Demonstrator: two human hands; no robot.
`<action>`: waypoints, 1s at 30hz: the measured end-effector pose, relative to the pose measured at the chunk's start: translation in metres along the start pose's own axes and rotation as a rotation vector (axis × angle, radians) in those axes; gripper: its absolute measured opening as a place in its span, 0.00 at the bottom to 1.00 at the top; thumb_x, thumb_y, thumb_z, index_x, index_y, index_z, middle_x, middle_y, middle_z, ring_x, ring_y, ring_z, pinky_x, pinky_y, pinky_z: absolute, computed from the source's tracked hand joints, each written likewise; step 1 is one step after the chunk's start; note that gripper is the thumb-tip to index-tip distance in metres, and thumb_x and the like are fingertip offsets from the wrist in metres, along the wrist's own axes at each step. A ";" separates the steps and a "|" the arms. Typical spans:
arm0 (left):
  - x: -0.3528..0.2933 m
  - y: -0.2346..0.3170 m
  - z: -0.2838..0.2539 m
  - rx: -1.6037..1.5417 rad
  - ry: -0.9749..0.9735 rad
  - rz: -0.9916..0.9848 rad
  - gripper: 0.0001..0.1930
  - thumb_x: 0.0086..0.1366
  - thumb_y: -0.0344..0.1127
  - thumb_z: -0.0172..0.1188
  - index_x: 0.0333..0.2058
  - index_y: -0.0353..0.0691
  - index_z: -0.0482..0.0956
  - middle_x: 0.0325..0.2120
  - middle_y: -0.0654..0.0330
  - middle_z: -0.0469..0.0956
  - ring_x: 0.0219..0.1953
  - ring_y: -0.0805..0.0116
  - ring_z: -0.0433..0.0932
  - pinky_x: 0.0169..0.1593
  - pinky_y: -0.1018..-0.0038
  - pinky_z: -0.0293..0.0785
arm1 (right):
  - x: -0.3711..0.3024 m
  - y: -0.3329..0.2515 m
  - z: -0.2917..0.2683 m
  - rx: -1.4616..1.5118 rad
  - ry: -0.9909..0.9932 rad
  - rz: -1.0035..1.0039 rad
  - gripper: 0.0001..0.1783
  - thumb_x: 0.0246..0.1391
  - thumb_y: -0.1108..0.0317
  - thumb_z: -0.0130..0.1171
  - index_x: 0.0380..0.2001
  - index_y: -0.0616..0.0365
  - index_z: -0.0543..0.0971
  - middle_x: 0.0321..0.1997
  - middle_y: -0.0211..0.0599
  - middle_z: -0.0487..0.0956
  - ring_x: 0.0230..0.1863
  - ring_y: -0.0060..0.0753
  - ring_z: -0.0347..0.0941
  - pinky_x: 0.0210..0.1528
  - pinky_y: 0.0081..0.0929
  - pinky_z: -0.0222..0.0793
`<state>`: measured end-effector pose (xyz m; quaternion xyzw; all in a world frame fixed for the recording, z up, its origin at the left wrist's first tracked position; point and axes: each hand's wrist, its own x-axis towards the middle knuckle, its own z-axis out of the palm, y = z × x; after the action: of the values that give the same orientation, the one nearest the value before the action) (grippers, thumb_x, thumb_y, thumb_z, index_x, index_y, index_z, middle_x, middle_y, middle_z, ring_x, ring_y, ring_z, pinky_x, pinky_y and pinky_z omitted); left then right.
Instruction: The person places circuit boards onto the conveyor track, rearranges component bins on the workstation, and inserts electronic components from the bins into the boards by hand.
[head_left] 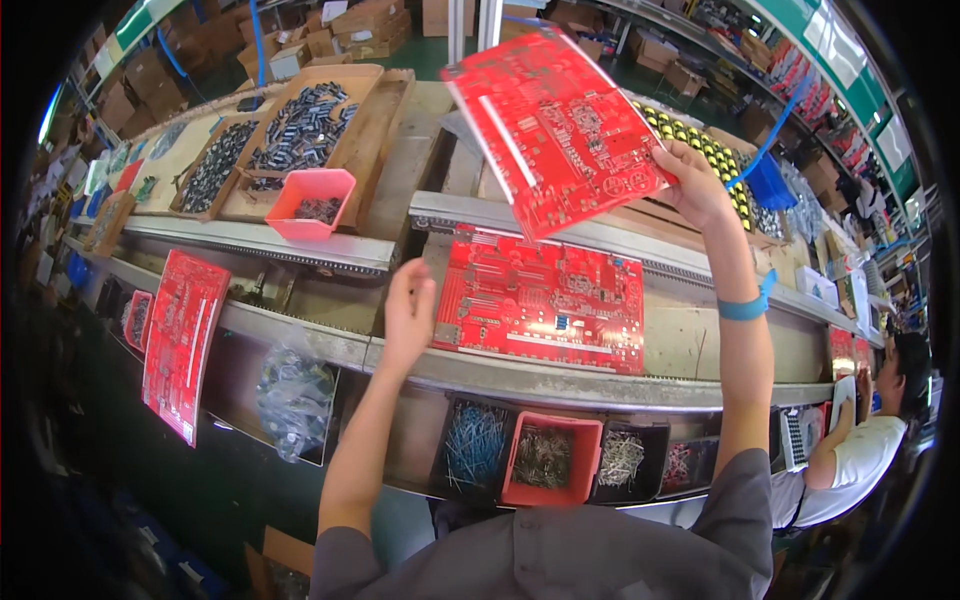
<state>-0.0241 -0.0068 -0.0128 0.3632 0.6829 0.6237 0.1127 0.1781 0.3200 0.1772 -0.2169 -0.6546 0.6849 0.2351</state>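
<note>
Raised over the far side of the line is a red circuit board (570, 130), tilted, its lower right corner pinched in my right hand (692, 185). A second red circuit board (545, 305) lies flat across the conveyor rails in front of me. Beside that board's left edge is my left hand (410, 312), its fingers curled inward; whatever they may hold is hidden. Another red circuit board (185, 345) stands steeply tilted at the left, beyond my left arm's reach of the rails.
Along the near edge sit a black bin of blue-leaded parts (474, 445), a red bin of leaded parts (550, 460) and more bins. Behind the rails are a pink bin (312, 203) and a cardboard tray of capacitors (305, 130). A co-worker (850, 440) is at the right.
</note>
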 end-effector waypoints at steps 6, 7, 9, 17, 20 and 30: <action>0.022 0.048 -0.076 -1.349 -0.488 -0.354 0.39 0.66 0.66 0.33 0.56 0.34 0.64 0.57 0.45 0.65 0.57 0.51 0.68 0.56 0.52 0.67 | -0.059 -0.007 -0.008 0.088 -0.372 0.194 0.21 0.49 0.59 0.66 0.38 0.64 0.74 0.34 0.31 0.78 0.34 0.21 0.75 0.38 0.19 0.72; 0.018 0.065 -0.071 -1.340 -0.297 -0.446 0.40 0.65 0.67 0.34 0.57 0.34 0.63 0.56 0.45 0.66 0.56 0.50 0.68 0.56 0.52 0.67 | -0.067 0.000 -0.009 0.101 -0.395 0.234 0.21 0.49 0.59 0.67 0.38 0.64 0.74 0.34 0.31 0.78 0.34 0.20 0.75 0.38 0.20 0.72; 0.002 0.100 -0.070 -1.200 -0.177 -0.618 0.37 0.64 0.62 0.45 0.58 0.34 0.63 0.52 0.45 0.71 0.53 0.52 0.72 0.55 0.55 0.68 | -0.080 0.010 -0.008 0.138 -0.472 0.317 0.23 0.46 0.61 0.69 0.39 0.66 0.74 0.34 0.32 0.78 0.34 0.20 0.74 0.38 0.19 0.72; -0.059 0.097 -0.049 -0.886 -0.278 -0.639 0.28 0.56 0.32 0.61 0.56 0.32 0.65 0.48 0.50 0.75 0.47 0.59 0.77 0.52 0.64 0.72 | -0.122 0.062 -0.033 0.391 -0.288 0.435 0.27 0.55 0.55 0.60 0.50 0.66 0.70 0.47 0.40 0.76 0.46 0.28 0.74 0.48 0.27 0.72; -0.062 0.093 -0.033 -0.803 -0.328 -0.598 0.29 0.58 0.32 0.59 0.57 0.31 0.62 0.49 0.50 0.74 0.48 0.59 0.76 0.52 0.63 0.73 | -0.155 0.073 -0.038 0.564 -0.232 0.476 0.30 0.61 0.53 0.50 0.58 0.64 0.64 0.59 0.44 0.70 0.58 0.34 0.68 0.57 0.34 0.67; -0.014 0.108 0.018 -0.557 -0.684 -0.495 0.24 0.68 0.41 0.51 0.56 0.31 0.64 0.48 0.53 0.74 0.46 0.66 0.76 0.47 0.68 0.75 | -0.244 0.105 -0.105 0.227 0.394 0.332 0.20 0.60 0.66 0.52 0.53 0.64 0.69 0.48 0.42 0.78 0.47 0.31 0.75 0.52 0.30 0.71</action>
<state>0.0355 -0.0063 0.0800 0.3301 0.4802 0.5820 0.5672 0.4318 0.2519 0.0651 -0.4224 -0.4711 0.7276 0.2652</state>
